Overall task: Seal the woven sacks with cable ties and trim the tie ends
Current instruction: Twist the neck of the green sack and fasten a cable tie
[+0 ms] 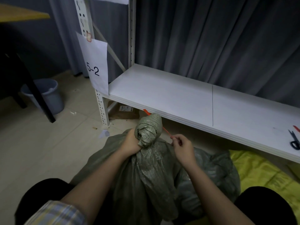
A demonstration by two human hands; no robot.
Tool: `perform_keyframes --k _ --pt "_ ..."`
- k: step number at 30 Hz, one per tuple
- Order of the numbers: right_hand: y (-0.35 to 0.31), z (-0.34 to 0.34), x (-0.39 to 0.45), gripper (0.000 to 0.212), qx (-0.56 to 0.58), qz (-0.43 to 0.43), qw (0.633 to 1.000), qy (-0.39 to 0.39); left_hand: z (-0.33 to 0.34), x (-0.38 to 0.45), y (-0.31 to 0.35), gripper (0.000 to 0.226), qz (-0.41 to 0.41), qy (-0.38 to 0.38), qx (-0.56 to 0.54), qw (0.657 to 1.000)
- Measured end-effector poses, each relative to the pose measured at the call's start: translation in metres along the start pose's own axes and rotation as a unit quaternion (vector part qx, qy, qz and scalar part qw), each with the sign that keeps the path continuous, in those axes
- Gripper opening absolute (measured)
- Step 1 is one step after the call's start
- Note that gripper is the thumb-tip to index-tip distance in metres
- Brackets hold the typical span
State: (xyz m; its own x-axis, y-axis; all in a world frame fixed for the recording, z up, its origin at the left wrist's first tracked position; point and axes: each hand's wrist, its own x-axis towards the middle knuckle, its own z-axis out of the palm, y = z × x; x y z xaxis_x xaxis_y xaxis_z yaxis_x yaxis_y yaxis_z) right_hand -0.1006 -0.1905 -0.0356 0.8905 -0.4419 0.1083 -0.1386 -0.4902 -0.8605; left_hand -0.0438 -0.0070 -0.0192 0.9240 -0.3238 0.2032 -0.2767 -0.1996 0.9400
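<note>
A grey-green woven sack [154, 176] stands on the floor between my knees, its top bunched into a twisted neck [149, 129]. My left hand [131, 142] grips that neck from the left. A red cable tie [166, 131] runs behind the neck, one end poking out at the upper left under the shelf edge. My right hand [181, 145] pinches the tie's other end to the right of the neck. Dark scissors [294, 140] lie on the white shelf at the far right, beside another red tie [296, 128].
A white metal rack shelf [178, 98] runs across in front of me, with a paper marked 5-2 [95, 65] on its post. A grey bucket [48, 95] and a dark table leg [37, 93] stand left. A yellow sack [263, 172] lies at the right.
</note>
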Motion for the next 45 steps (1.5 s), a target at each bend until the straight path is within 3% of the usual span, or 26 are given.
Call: perform_keyframes --k 9,16,25,33,36,41,45 --pt "0.009 -0.001 0.0 0.014 0.031 0.002 1.0 -0.004 0.014 -0.01 -0.018 0.05 -0.016 0.003 0.02 1.0" --pt "0.018 0.007 0.008 0.013 0.05 0.026 0.998 -0.013 0.022 -0.015 -0.017 0.035 0.016 -0.018 0.014 1.0" --pt "0.021 0.015 0.013 0.011 0.068 0.033 0.997 -0.003 0.022 -0.015 -0.017 0.032 0.045 -0.032 0.03 0.998" --pt "0.02 0.03 0.023 0.014 0.113 0.024 0.993 -0.032 0.023 -0.017 -0.021 0.055 0.059 -0.004 0.066 0.996" --pt "0.018 0.035 0.024 0.016 0.137 0.015 0.989 -0.045 0.023 -0.015 -0.023 0.05 0.073 0.007 0.131 0.989" --pt "0.009 0.036 0.017 0.022 0.15 -0.025 0.984 -0.096 0.022 -0.016 -0.025 0.046 0.089 0.057 0.311 0.945" --pt "0.011 0.035 0.015 0.023 0.156 -0.036 0.982 -0.104 0.016 -0.011 -0.025 0.056 0.143 0.024 0.391 0.909"
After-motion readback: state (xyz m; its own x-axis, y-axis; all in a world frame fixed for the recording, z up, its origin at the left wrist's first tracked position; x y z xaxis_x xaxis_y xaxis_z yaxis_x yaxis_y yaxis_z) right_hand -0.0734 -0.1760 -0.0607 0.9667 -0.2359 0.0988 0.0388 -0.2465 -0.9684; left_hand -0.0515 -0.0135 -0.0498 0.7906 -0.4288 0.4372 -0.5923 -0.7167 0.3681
